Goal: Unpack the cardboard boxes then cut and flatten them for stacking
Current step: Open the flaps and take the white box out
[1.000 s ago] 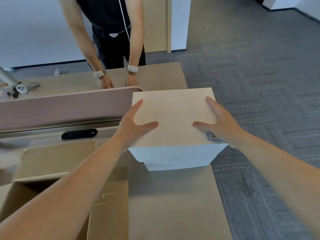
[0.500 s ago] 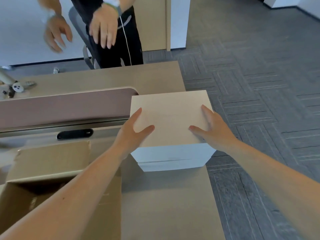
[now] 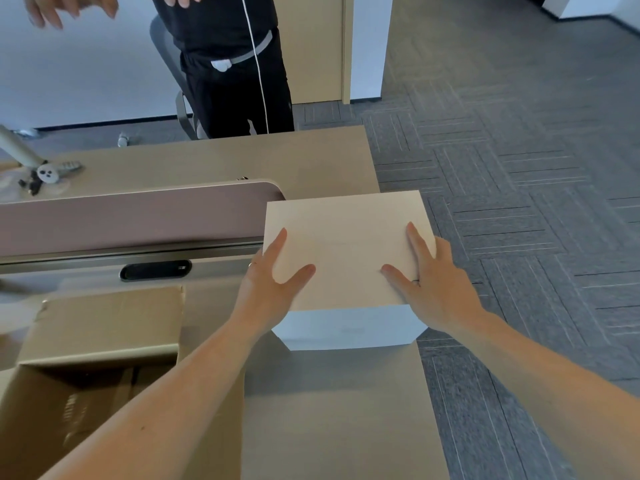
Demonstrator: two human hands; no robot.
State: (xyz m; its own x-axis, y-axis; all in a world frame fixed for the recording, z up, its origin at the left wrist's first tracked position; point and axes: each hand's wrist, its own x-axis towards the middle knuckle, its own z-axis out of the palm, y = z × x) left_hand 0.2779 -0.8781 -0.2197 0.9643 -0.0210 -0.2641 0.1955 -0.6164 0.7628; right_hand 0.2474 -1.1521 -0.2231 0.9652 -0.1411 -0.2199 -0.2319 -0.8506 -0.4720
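A white box (image 3: 346,233) with a pale beige top stands near the right edge of the desk (image 3: 332,410). My left hand (image 3: 273,282) lies on its left side, thumb spread over the top, fingers straight. My right hand (image 3: 429,282) mirrors it on the right side, thumb on top. An open brown cardboard box (image 3: 104,334) stands at the lower left with its flap raised; its dark inside shows little.
A pink desk divider (image 3: 138,216) runs across behind the boxes. A person in black (image 3: 235,64) stands beyond the far desk, hands raised. A grey chair (image 3: 173,64) is behind them. Grey carpet (image 3: 519,168) lies to the right. A small clamp (image 3: 48,171) sits far left.
The white box and both my hands have come slightly lower and closer to the desk. The person opposite lifted their hands off the far desk.
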